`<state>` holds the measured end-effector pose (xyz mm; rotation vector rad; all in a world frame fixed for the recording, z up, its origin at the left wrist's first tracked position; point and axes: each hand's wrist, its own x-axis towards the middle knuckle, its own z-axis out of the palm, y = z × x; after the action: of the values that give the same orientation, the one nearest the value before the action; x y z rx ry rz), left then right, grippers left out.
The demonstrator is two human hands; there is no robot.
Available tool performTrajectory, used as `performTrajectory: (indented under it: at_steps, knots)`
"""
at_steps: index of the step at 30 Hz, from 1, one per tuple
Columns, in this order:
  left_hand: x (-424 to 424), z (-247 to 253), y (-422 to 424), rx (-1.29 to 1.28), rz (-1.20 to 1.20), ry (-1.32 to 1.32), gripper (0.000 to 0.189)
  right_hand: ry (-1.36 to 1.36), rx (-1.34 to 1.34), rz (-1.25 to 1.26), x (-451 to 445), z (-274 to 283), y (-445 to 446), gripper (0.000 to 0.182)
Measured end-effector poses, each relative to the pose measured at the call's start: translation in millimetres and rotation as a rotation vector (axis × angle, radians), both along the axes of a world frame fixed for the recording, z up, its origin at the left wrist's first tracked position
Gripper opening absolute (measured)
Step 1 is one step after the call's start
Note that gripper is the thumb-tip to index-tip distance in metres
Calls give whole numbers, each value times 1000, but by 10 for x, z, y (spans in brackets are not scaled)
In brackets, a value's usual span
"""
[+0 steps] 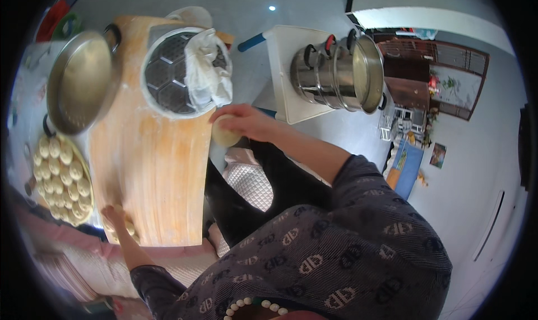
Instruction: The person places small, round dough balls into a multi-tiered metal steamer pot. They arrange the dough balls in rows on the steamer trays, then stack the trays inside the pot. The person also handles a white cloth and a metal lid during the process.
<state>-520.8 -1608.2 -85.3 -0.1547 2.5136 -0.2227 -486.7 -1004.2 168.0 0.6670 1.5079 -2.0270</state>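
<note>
My right hand [241, 120] grips a round, pale, smooth piece that looks like dough [227, 132], at the edge of the wooden board [155, 164]. At the board's far lower-left corner, my left hand [112, 214] is on small pale dough pieces [129, 228]; its fingers are blurred, and whether it holds one I cannot tell. Beside my right hand lies a round perforated steamer tray [166, 74] with a crumpled white cloth [208, 70] over part of it. A round tray [90, 185] past the board carries many shaped dough pieces [66, 174].
A large metal pan [84, 82] with black handles rests over the board's far edge. Stacked steel steamer pots [336, 76] sit on a white stool [280, 74] to the right. A quilted seat cover [252, 181] shows between my legs.
</note>
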Motion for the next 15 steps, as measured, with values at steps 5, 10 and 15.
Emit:
performTrajectory:
  at_steps: [5,10,15]
  knots:
    - [204,311,712,477,885,-78,41,199,132,-410,451,668,1348,33]
    - [542,680,1487,1322,1301,-132,42,320,375,-827,1031,823,2854,36]
    - [685,1296,2861,1653,1224,-432,41,-6,658,-945,1402,488,3772,37]
